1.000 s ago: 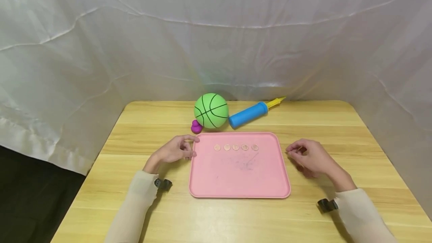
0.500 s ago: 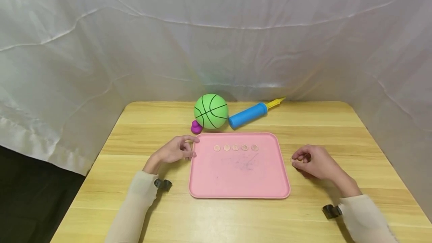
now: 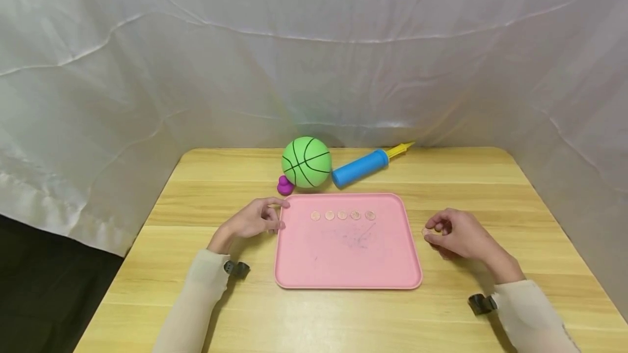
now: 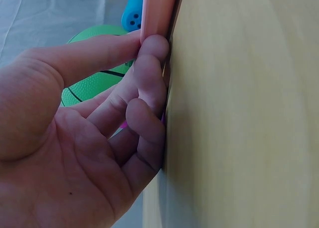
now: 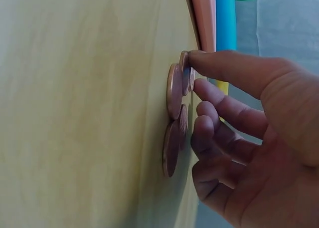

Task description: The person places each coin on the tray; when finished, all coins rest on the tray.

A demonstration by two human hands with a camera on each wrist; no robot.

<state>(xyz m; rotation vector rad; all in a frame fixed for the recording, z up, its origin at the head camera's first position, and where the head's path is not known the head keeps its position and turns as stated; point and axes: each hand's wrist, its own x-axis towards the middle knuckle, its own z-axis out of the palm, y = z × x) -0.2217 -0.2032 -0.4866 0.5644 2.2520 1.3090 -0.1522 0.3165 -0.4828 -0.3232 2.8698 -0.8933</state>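
Note:
A pink tray [image 3: 348,266] lies on the table, with several copper-coloured coins [image 3: 342,215] in a row near its far side. My left hand [image 3: 252,218] holds the tray's left edge; in the left wrist view its thumb [image 4: 99,58] meets the rim and curled fingertips touch the outer wall. Right of the tray, my right hand [image 3: 458,233] pinches a coin [image 3: 425,231] between thumb and index finger, close to the table. The right wrist view shows more coins [image 5: 171,148] lying by that hand, some overlapping. Part of the pinched coin is hidden.
Behind the tray sit a green ball with black lines [image 3: 307,162], a small purple object [image 3: 285,185] touching it, and a blue hand pump [image 3: 360,168] with a yellow tip. A pale curtain [image 3: 343,80] hangs behind the wooden table [image 3: 314,323].
My right hand has shifted slightly down and right, away from the tray, and a coin now shows at its fingertips. The left hand and the tray look still.

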